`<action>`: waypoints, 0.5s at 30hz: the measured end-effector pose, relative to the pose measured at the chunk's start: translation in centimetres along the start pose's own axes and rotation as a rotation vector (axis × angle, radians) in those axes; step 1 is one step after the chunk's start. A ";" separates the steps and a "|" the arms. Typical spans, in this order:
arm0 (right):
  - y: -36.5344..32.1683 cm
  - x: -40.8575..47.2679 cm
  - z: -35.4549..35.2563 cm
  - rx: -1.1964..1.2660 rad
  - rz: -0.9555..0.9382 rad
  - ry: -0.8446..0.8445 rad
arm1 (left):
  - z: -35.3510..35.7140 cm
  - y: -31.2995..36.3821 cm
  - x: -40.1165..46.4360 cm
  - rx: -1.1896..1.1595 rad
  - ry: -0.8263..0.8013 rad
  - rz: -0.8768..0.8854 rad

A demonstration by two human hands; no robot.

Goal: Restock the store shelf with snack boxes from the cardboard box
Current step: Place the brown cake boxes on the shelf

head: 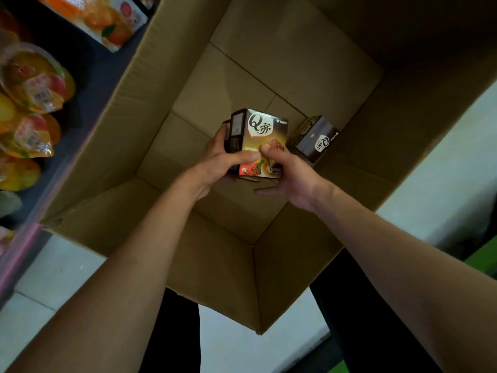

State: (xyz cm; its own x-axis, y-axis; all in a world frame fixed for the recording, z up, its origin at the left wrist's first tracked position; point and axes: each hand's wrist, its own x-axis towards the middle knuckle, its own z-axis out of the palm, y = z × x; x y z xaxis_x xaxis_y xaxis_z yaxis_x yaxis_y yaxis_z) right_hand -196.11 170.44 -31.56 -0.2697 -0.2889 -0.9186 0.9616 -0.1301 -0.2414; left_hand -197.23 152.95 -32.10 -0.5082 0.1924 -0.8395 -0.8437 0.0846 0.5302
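Both my hands reach down into a big open cardboard box [150, 109]. Between them they hold a small stack of snack boxes [262, 135], brown and gold with a white Q logo, lifted above the box floor. My left hand [219, 162] grips the stack's left side, thumb across the front. My right hand [289, 175] pinches the front lower right with its thumb, fingers curled beneath. One more snack box [316, 140] of the same kind lies tilted on the carton floor just right of the stack.
A store shelf [80, 76] runs along the left with fruit jelly cups [35, 82] and an orange-printed bag [107, 17]. A pale tiled floor [61, 270] surrounds the carton. My dark trouser legs [357, 305] stand at its near edge.
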 end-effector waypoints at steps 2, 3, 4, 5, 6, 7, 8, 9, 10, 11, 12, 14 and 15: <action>-0.5 -0.1 0.0 -0.068 0.028 -0.048 | -0.1 -0.3 0.3 -0.046 0.025 -0.039; -1.1 -0.2 -0.1 -0.136 0.036 -0.058 | -0.3 -0.6 0.4 -0.079 0.039 -0.055; -1.8 -0.2 -0.2 -0.216 0.021 -0.030 | -0.6 -0.8 0.5 -0.121 0.046 -0.069; -2.5 -0.1 -0.5 -0.304 -0.026 0.065 | -0.9 -1.0 0.5 -0.166 0.049 -0.083; -3.2 0.1 -1.1 -0.390 -0.098 0.250 | -1.2 -1.1 0.6 -0.204 0.050 -0.094; -3.8 0.4 -2.0 -0.465 -0.191 0.508 | -1.5 -1.2 0.7 -0.226 0.051 -0.099; -4.4 0.8 -3.1 -0.534 -0.277 0.767 | -1.8 -1.3 0.8 -0.237 0.049 -0.103; -4.7 1.1 -4.2 -0.611 -0.312 0.952 | -2.0 -1.4 0.8 -0.248 0.049 -0.110; -4.7 1.6 -5.2 -0.655 -0.273 1.033 | -2.0 -1.5 0.9 -0.256 0.052 -0.120; -4.7 2.2 -5.8 -0.641 -0.173 1.021 | -2.0 -1.5 0.9 -0.258 0.054 -0.127; -4.5 2.9 -6.2 -0.562 -0.064 0.959 | -1.9 -1.5 0.9 -0.254 0.056 -0.133; -3.8 4.2 -6.2 -0.366 0.055 0.831 | -1.8 -1.2 0.7 -0.249 0.061 -0.145; -3.7 4.5 -6.1 -0.317 0.052 0.796 | -1.9 -1.0 0.5 -0.249 0.065 -0.146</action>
State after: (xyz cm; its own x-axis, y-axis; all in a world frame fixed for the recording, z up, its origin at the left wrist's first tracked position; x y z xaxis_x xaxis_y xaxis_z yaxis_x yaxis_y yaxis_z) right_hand -200.55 175.46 -36.70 -0.2242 0.4796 -0.8483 0.9722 0.1708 -0.1604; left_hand -196.93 151.10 -33.26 -0.3812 0.1321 -0.9150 -0.9212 -0.1371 0.3641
